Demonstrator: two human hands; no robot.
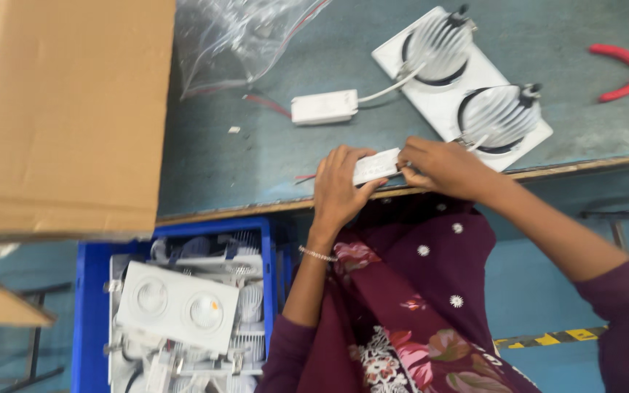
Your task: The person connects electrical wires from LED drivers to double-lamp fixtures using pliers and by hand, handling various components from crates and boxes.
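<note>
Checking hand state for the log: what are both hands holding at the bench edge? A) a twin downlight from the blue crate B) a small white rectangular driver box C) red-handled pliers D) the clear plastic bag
B: the left hand and right hand grip the two ends of the small white driver box; the red-handled pliers lie untouched at the far right of the bench.

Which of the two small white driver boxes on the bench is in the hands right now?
The driver box at the bench's near edge, gripped between left hand and right hand. The other box lies untouched farther back, beside the plastic bag.

Light: even, soft, fairly bright
Shadows: weak
Glare: on plastic bag (238, 36)
Blur: slight motion softness everywhere
</note>
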